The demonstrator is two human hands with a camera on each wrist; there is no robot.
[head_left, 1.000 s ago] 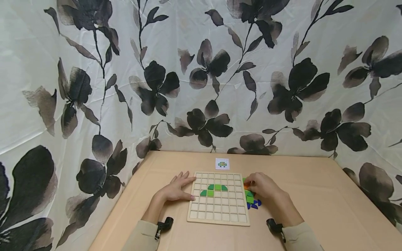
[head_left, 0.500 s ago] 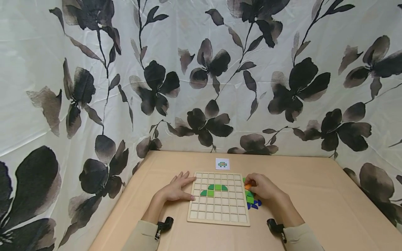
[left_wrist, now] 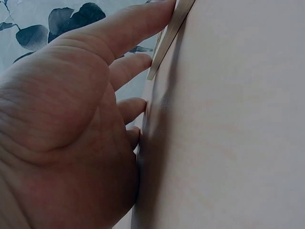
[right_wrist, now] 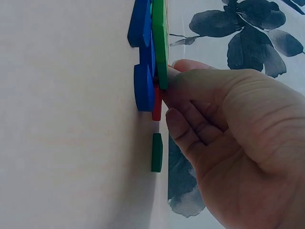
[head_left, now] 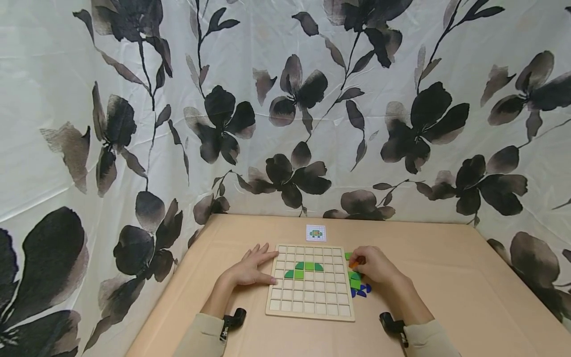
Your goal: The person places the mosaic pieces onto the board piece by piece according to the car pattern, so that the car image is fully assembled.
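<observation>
A wooden grid board (head_left: 310,297) lies on the table, with several green tiles (head_left: 310,267) in its cells. My left hand (head_left: 247,270) rests at the board's left edge with fingers spread; in the left wrist view the thumb touches the board's rim (left_wrist: 172,36). Beside the board's right edge, my right hand (head_left: 376,265) pinches an orange tile (head_left: 358,262), mostly covered by the fingers. Under and around that hand is a pile of green tiles (head_left: 355,284) and blue tiles (head_left: 362,291). In the right wrist view a red tile (right_wrist: 157,102) and a dark green tile (right_wrist: 157,152) lie by the fingertips.
A small picture card (head_left: 315,233) with a coloured grid pattern lies beyond the board. Behind the table (head_left: 446,267) hangs a flower-printed cloth (head_left: 348,148).
The fingers of my right hand have shifted slightly among the tiles, and the orange tile has turned between them. My left hand and the board stay put.
</observation>
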